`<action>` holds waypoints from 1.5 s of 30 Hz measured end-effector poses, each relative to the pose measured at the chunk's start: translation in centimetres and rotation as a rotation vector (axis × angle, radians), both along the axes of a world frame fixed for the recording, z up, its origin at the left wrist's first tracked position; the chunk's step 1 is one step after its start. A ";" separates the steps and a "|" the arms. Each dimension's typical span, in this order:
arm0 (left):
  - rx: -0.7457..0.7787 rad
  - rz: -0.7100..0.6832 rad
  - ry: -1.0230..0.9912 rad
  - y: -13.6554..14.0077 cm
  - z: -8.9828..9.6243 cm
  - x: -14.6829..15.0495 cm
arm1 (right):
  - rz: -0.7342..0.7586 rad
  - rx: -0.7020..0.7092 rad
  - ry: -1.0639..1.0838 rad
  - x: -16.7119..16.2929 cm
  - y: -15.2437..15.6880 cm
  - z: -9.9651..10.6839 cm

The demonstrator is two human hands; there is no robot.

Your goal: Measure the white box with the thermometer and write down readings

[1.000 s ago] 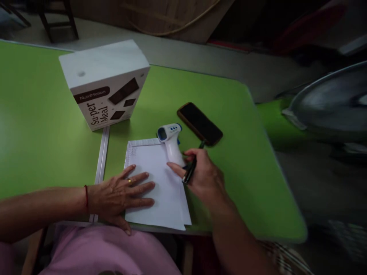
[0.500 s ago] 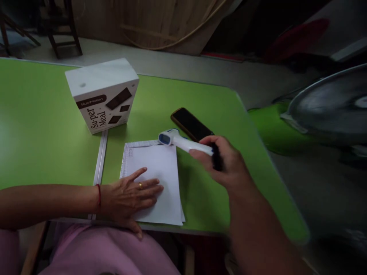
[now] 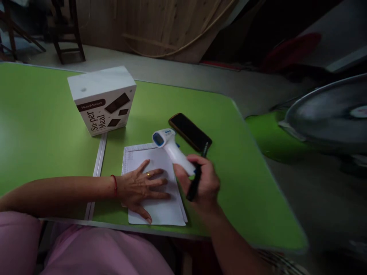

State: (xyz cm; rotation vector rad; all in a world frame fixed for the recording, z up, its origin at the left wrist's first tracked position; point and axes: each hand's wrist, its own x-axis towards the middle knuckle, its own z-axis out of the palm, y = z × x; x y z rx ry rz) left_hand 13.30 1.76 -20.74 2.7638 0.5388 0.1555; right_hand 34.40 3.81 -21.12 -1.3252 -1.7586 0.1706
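Observation:
My left hand [image 3: 145,191] lies flat with its fingers spread on white paper sheets [image 3: 169,212], which rest on the green table. In my right hand [image 3: 205,181] is a white and blue infrared thermometer [image 3: 174,151], gripped near the end of its handle. Its small blue-rimmed display faces me, above the top edge of the sheets. A black pen [image 3: 195,185] is also tucked in that hand, crossing the thermometer's handle end. Just beyond, a dark phone [image 3: 190,131] in a brown case lies on the table, screen up.
A white "Su-per Meal" box [image 3: 107,112] stands at the back left, beside a metal seam [image 3: 99,156] across the green table [image 3: 237,183]. Right of the table are a round fan [image 3: 329,110] and a green object [image 3: 269,133]. A dark wooden chair [image 3: 67,42] stands behind.
My right hand has come left and nearer to me, tilting the thermometer more steeply and showing the pen. My left hand has shifted right on the paper, its fingers spread wider.

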 end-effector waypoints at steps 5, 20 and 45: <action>-0.048 0.035 0.002 -1.2 0.9 -0.6 | 0.110 -0.044 -0.357 0.0 -0.4 -2.2; -0.154 0.472 0.038 -6.1 0.7 -5.9 | 0.087 -0.417 0.368 1.4 -0.1 -3.1; -0.131 0.433 -0.002 -4.3 0.2 -6.9 | 0.347 -0.642 0.510 -10.3 0.2 1.2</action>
